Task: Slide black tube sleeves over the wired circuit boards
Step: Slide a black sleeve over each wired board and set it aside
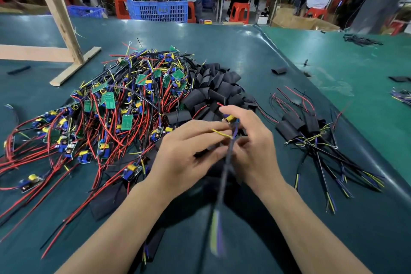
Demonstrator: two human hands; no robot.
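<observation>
A dark green worktop (255, 51) fills most of the view, with a lighter green sheet (355, 69) overlapping it on the right. On its left half lies a big tangled heap of wired circuit boards (124, 104), green boards with blue and yellow parts and long red and black leads. Touching the heap's right side is a pile of black tube sleeves (218, 89), flattened and stacked loosely. To the right, apart from the pile, rests a smaller bunch of sleeved boards (311, 131) with black cables fanning toward the near edge. A wooden frame (60, 29) stands at the far left of the worktop, and beyond the far edge sits a blue crate (158, 8) full of wiring, with people seated on red stools behind it.

Both hands meet over the near edge of the sleeve pile. The left hand (186, 151) has its fingers curled, the tips pinching a thin yellow wire and the cable of one held board (231, 119). The right hand (251, 140) pinches that board near its yellow part, fingers bent around it. A black cable (224, 176) hangs from the board toward the camera, blurred, ending in yellow and blue leads. Whether a sleeve is on this board cannot be told.
</observation>
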